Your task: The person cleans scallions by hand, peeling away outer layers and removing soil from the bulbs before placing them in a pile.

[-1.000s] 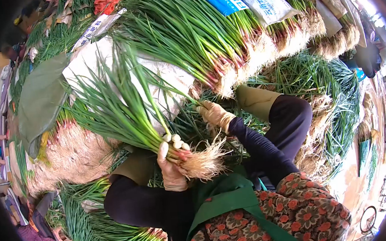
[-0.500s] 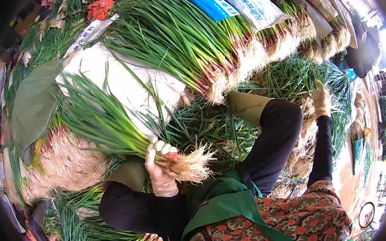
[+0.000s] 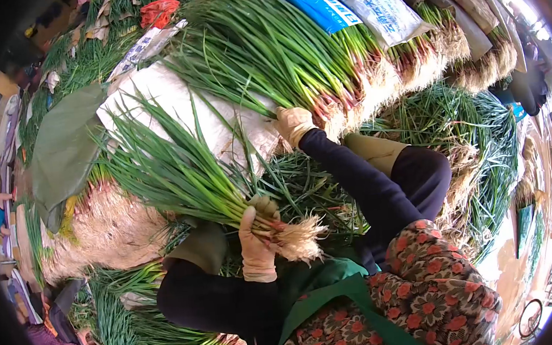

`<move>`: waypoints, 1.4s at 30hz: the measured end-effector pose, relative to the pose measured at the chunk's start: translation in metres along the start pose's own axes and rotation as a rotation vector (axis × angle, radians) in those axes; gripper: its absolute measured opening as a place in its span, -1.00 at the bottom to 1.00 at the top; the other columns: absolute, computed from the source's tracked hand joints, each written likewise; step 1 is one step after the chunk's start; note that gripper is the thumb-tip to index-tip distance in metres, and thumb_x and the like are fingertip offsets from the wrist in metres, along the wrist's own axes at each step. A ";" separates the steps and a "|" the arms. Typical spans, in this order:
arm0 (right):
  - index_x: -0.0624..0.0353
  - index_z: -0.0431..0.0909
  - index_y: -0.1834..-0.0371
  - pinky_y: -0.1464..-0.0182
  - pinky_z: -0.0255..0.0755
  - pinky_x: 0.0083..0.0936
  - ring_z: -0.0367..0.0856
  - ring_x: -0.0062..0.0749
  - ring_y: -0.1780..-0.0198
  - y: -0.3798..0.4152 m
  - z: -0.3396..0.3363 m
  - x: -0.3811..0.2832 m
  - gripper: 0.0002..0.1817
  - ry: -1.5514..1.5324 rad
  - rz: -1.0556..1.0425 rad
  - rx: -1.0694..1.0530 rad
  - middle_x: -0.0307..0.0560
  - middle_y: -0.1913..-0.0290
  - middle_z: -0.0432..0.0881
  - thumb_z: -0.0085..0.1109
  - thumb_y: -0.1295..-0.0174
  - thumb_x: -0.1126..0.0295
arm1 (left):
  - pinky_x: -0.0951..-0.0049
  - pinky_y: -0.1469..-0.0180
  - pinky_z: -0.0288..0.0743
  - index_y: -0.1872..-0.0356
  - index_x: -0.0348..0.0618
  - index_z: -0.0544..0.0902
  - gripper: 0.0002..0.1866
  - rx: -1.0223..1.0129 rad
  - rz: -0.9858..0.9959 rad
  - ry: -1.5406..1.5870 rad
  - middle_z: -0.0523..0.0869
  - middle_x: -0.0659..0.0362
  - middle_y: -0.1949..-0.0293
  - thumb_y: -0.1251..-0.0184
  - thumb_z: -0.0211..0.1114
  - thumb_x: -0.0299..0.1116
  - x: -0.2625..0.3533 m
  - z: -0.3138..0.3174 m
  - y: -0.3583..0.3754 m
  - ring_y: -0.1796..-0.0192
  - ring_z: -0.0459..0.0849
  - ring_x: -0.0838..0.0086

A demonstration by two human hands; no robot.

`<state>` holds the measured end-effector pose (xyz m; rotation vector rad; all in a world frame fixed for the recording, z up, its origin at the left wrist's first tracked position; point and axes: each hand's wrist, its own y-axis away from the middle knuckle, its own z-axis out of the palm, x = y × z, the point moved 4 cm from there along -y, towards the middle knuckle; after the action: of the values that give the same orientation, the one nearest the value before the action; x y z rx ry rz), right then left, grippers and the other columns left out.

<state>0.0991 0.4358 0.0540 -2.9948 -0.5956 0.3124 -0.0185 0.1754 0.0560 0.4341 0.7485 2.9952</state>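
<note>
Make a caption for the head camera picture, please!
Left hand holds a bunch of green onions; right hand is at the pile.

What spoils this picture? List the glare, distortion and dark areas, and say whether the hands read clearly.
Head view: wide-lens bending, black corners around a rounded image; head view: blown-out glare down the right edge; head view: white sheet very bright; head view: left hand, right hand and held bunch clear enough to make out.
</note>
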 end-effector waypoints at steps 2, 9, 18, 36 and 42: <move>0.33 0.53 0.07 0.22 0.54 -0.23 0.68 -0.06 0.29 0.026 -0.032 -0.026 -0.45 -0.392 -0.040 -0.268 0.16 0.38 0.67 0.03 -0.27 -0.03 | 0.18 -0.26 0.37 -0.18 -0.26 0.41 -0.61 -0.068 0.050 -0.133 0.45 0.02 -0.24 -0.47 -0.08 -0.26 -0.006 0.018 0.001 -0.25 0.46 0.21; 0.33 0.54 -0.01 0.01 0.46 -0.28 0.62 0.10 0.10 0.085 -0.003 -0.070 -0.47 -0.805 0.030 -0.466 0.29 0.15 0.63 0.08 -0.21 0.06 | 0.21 -0.07 0.50 -0.12 -0.25 0.45 -0.65 -0.062 -0.140 -0.362 0.61 -0.03 0.12 -0.47 -0.06 -0.25 -0.021 0.001 -0.009 0.05 0.62 0.21; 0.14 0.50 0.23 0.25 0.39 -0.64 0.47 -0.60 0.33 0.148 -0.006 -0.088 -0.79 -1.640 0.141 0.005 -0.20 0.36 0.54 -0.05 -0.40 0.26 | 0.33 0.23 0.61 0.07 -0.26 0.57 -0.74 0.124 0.039 -0.382 0.64 0.07 0.18 -0.34 0.17 -0.31 -0.022 -0.009 -0.011 0.26 0.67 0.35; 0.21 0.53 -0.01 0.22 0.50 -0.65 0.60 -0.49 0.27 0.115 0.017 -0.072 -0.72 -1.480 0.467 -0.552 -0.11 0.24 0.65 0.05 -0.30 0.34 | 0.31 0.27 0.50 0.10 -0.23 0.53 -0.73 0.092 -0.090 -0.229 0.60 0.14 0.40 -0.40 0.08 -0.22 -0.017 0.012 0.010 0.37 0.56 0.38; 0.33 0.47 -0.06 0.32 0.45 -0.58 0.55 -0.52 0.32 0.142 0.000 -0.059 -0.52 -1.385 0.286 -0.666 -0.10 0.34 0.62 0.02 -0.35 0.09 | 0.50 0.53 0.47 0.20 -0.31 0.54 -0.66 0.110 -0.091 -0.556 0.61 0.08 0.54 -0.35 0.13 -0.16 -0.016 -0.003 0.000 0.59 0.56 0.40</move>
<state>0.0984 0.2817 0.0497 -2.8773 -0.2811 2.7172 -0.0041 0.1728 0.0494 1.1348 0.8374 2.5519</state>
